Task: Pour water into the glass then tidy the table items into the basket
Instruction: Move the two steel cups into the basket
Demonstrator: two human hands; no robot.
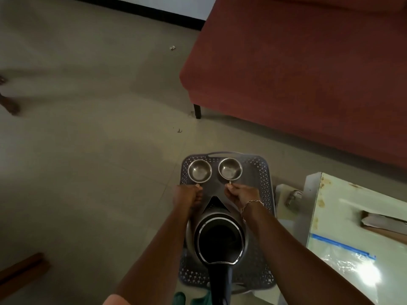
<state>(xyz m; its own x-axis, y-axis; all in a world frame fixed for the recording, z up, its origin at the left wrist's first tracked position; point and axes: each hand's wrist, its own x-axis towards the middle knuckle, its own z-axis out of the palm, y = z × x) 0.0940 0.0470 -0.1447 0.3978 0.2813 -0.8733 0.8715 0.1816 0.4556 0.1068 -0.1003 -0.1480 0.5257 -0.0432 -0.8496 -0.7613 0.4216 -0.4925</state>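
Head view. Grey perforated basket [267, 179] sits on the floor [99, 150], with the table [343, 216] at its 3 o'clock. Inside the basket:
- left steel cup [199, 171] at 11 o'clock
- right steel cup [230, 168] at 1 o'clock
- black kettle [219, 241] at 6 o'clock, upright, lid open

Left hand [187, 194]: fingers curled, tips pinching the left cup's small handle. Right hand [239, 193]: pinching the right cup's handle. Red sofa [297, 73] at 1 o'clock beyond.
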